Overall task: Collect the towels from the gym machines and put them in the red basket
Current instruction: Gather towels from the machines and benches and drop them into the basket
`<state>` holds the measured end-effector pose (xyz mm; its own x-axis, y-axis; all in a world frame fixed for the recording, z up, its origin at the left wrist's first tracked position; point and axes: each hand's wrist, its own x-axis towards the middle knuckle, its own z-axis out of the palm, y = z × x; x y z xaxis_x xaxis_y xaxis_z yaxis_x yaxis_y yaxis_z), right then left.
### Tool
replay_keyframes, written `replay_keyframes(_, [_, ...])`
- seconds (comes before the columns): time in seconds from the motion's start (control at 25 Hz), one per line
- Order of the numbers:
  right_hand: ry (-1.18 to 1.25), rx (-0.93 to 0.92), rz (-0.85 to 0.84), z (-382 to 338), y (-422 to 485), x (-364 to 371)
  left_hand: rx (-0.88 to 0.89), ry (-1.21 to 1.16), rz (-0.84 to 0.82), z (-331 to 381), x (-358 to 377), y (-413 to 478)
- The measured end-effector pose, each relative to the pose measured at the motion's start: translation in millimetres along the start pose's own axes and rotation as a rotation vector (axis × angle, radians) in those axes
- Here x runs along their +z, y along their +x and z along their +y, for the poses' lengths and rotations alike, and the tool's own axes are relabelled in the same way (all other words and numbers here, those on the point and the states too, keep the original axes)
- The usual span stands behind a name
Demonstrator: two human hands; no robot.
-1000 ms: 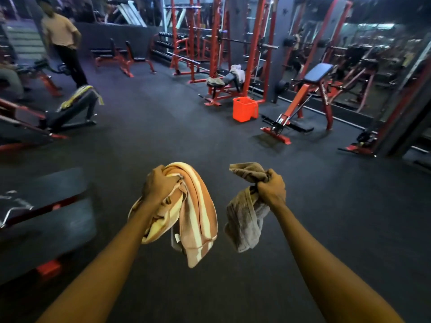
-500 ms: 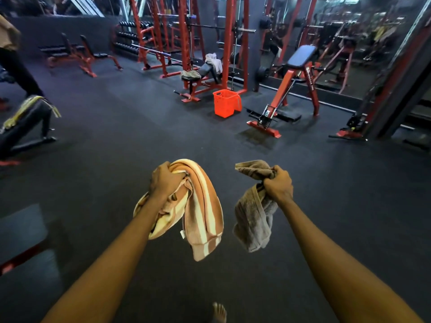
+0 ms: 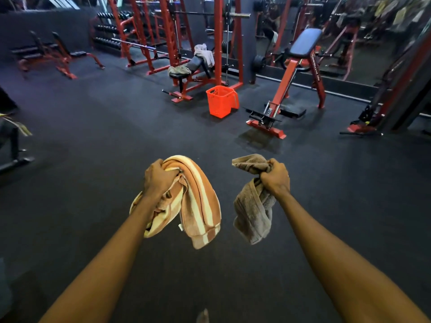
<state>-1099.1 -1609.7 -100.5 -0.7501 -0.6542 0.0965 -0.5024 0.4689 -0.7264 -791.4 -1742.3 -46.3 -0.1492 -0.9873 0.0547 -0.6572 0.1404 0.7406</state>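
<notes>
1. Out in front of us, above the dark rubber floor [image 3: 98, 127], both arms are stretched forward, each fist carrying a towel clear of the ground.
2. Our left hand [image 3: 158, 178] is clenched around the bunched top of the striped towel [image 3: 198, 206], so its orange and cream bands fall in thick, soft folds either side of the grip.
3. Our right hand [image 3: 276, 179] is closed tight on the brown towel [image 3: 253, 213]; a short crumpled end sticks up past the knuckles and the longer part hangs limp below.
4. We judge that gripping near the middle keeps both cloths short enough not to drag or tangle as we walk.
5. The red basket [image 3: 220, 102] stands well ahead on the floor, between a black padded seat and a slanted bench [image 3: 303, 43] with a blue pad; it is squarish, of plastic lattice, and open at the top.
6. Two more towels wait just beyond it: a pale grey towel [image 3: 204, 53] draped over the backrest and a dull green towel [image 3: 179, 70] lying on the seat.
7. At the far left edge a yellowish towel [image 3: 19, 127] hangs over another bench, only partly seen.
8. The terry looks light and floppy, so we expect it to drop easily into the open basket.
</notes>
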Motion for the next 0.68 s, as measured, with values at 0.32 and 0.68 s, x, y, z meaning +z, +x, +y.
replay_keyframes(0.32, [-0.055,0.053,0.032,-54.9,207.6,99.6,0.052,-0.027,-0.080,16.3,72.9,259.6])
replay_keyframes(0.68, [-0.057,0.091,0.065,-113.8,459.6,189.3,0.099,0.026,-0.117,67.4,152.0,531.3])
